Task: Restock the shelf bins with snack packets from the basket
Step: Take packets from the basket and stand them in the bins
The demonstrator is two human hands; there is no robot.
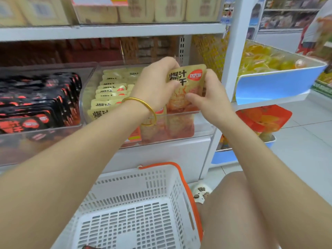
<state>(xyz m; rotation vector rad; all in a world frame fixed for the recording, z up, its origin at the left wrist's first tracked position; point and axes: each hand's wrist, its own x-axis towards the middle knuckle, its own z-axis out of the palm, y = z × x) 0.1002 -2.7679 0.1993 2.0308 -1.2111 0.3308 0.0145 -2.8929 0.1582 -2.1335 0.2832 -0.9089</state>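
Both hands, left hand [158, 85] and right hand [210, 97], pinch one gold snack packet [186, 87] over the clear bin [86, 97]; we judge it light, floppy, slick, best gripped by its edges

My basket [136, 209] sits on the floor below the shelf [111, 31]. On the shelf the packet bin [201, 123] stands right of another bin [45, 129]. I hold a packet [186, 87] over its right end, left hand [158, 83] beside right hand [212, 97].
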